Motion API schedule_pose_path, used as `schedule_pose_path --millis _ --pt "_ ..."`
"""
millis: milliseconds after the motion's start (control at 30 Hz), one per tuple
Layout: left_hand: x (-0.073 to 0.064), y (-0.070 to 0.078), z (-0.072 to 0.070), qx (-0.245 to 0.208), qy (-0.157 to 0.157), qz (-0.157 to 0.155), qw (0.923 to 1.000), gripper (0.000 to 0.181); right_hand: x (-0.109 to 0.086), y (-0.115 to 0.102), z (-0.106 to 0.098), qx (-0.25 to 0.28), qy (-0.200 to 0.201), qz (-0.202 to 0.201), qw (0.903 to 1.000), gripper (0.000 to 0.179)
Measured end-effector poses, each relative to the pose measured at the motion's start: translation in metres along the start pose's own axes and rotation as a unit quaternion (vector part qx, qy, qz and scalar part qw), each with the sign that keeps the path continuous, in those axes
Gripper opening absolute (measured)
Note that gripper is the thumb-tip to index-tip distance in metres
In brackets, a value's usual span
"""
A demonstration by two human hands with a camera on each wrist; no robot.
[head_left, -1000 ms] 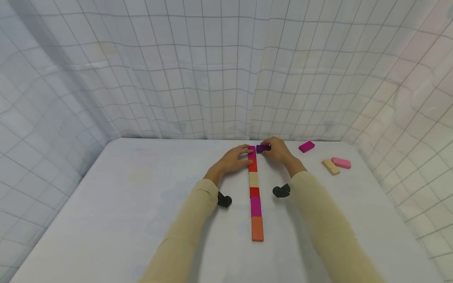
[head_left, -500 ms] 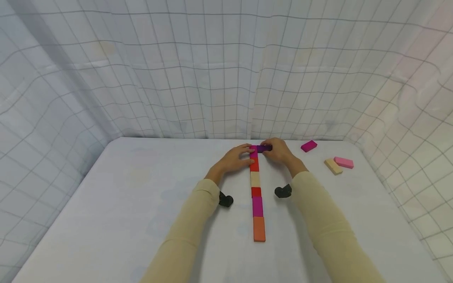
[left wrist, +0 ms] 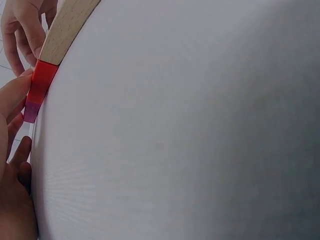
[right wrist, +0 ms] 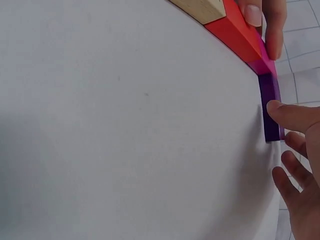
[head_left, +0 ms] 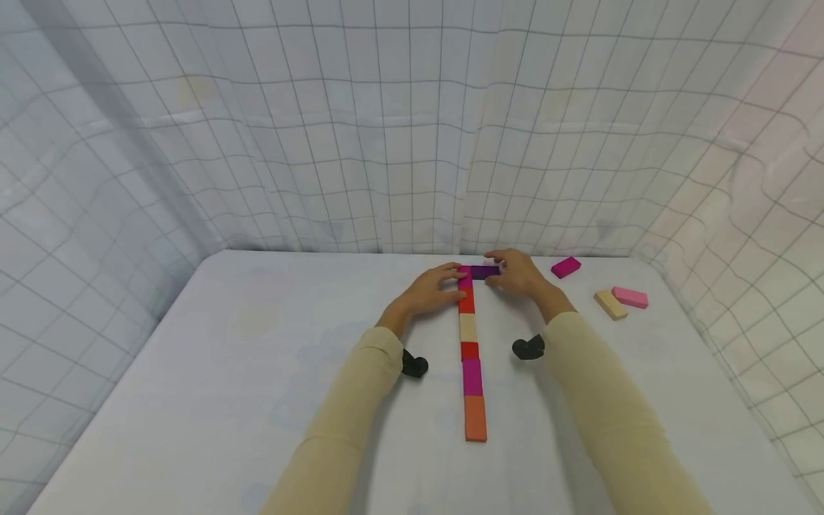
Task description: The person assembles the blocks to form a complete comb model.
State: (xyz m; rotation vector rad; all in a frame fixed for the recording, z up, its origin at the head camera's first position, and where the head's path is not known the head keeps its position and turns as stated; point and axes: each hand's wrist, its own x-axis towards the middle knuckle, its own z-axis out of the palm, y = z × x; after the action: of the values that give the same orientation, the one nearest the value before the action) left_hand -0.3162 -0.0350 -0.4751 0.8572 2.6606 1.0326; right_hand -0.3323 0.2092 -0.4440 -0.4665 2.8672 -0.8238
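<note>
A column of flat blocks runs away from me, with an orange block (head_left: 476, 418) nearest and a magenta block (head_left: 466, 282) at the far end. A purple block (head_left: 484, 272) lies crosswise, its left end against that magenta block, making a corner. My left hand (head_left: 426, 291) rests its fingertips on the magenta block and its thumb at the red-orange block (head_left: 466, 303). My right hand (head_left: 520, 273) has its fingers spread around the purple block. In the right wrist view its thumb (right wrist: 274, 107) overlaps the purple block's side, with the other fingers loosely apart.
Right of the hands lie a loose magenta block (head_left: 566, 267), a plain wooden block (head_left: 610, 305) and a pink block (head_left: 630, 297). A gridded white curtain (head_left: 412, 143) hangs behind the white table (head_left: 225, 372). Dark wrist-mounted parts (head_left: 529, 348) jut inward from the sleeves.
The purple block has moved left up to the far magenta block. My right hand has loosened its pinch and drawn slightly right, while the left hand stays at the column's far end.
</note>
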Motion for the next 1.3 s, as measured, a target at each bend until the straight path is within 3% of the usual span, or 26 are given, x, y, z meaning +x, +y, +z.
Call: schedule_pose_path --millis 533,833,1133,1300 --pt "-0.003 0.001 -0.001 0.015 -0.003 0.002 0.9999 0.053 -0.027 0.005 -0.043 0.010 0.000 0.001 0.9999 0.059" --pt "-0.001 0.000 0.000 0.011 -0.004 0.011 0.9999 0.054 -0.047 0.019 -0.075 -0.002 0.016 -0.022 0.9996 0.055" --pt "-0.002 0.003 -0.001 0.004 -0.009 -0.001 1.0000 0.053 -0.069 0.038 -0.097 -0.019 0.008 -0.007 0.9998 0.053" --pt "-0.001 0.005 -0.003 -0.003 -0.014 -0.017 0.9997 0.054 -0.086 0.051 -0.113 -0.007 -0.007 0.024 0.9997 0.059"
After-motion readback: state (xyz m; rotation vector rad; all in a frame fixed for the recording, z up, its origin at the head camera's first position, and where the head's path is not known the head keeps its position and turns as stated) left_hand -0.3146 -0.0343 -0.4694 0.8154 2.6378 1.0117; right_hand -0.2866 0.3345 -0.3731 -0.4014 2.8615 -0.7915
